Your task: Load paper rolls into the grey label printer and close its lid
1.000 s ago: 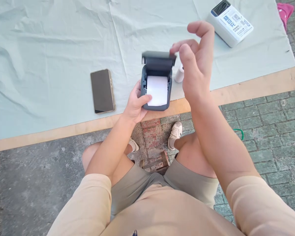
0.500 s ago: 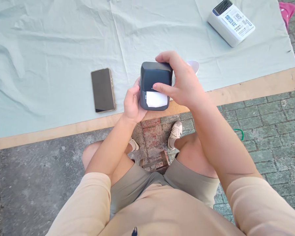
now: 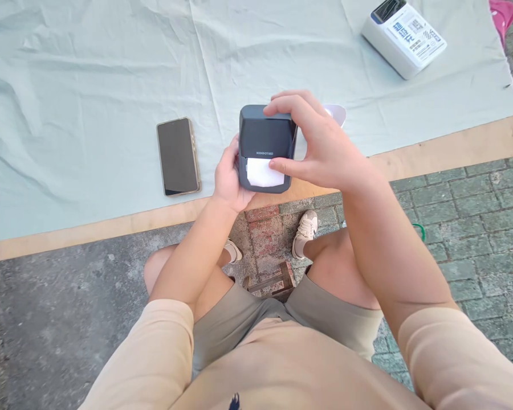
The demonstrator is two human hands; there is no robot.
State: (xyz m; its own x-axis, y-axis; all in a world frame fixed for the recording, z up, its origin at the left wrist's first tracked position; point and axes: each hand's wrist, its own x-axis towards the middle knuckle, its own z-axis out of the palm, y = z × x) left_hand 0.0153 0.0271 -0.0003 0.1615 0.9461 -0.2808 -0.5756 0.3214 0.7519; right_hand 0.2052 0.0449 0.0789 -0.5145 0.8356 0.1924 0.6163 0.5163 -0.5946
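A dark label printer (image 3: 267, 134) with NIIMBOT lettering is held up above the near edge of the cloth. My left hand (image 3: 231, 185) wraps around its left side and underside, fingers partly hidden behind it. A white label paper (image 3: 263, 172) shows at the lower part of its face. My right hand (image 3: 318, 145) is at the printer's right side with thumb and fingers apart. Its thumb tip lies at the paper's right edge, and the index fingertip is over the printer's top edge. Whether these fingertips press on it I cannot tell.
A smartphone (image 3: 178, 156) lies screen up to the left on the pale cloth (image 3: 111, 74). A white box-shaped device (image 3: 404, 40) with printed labels stands at the back right. Partly behind my right hand is a white rounded item (image 3: 337, 114). The wooden board edge (image 3: 453, 139) runs along the front.
The printer has shifted slightly left and turned more face-on, uncovering its lettering. My right hand has loosened, its thumb sliding down from the dark cover to the white paper.
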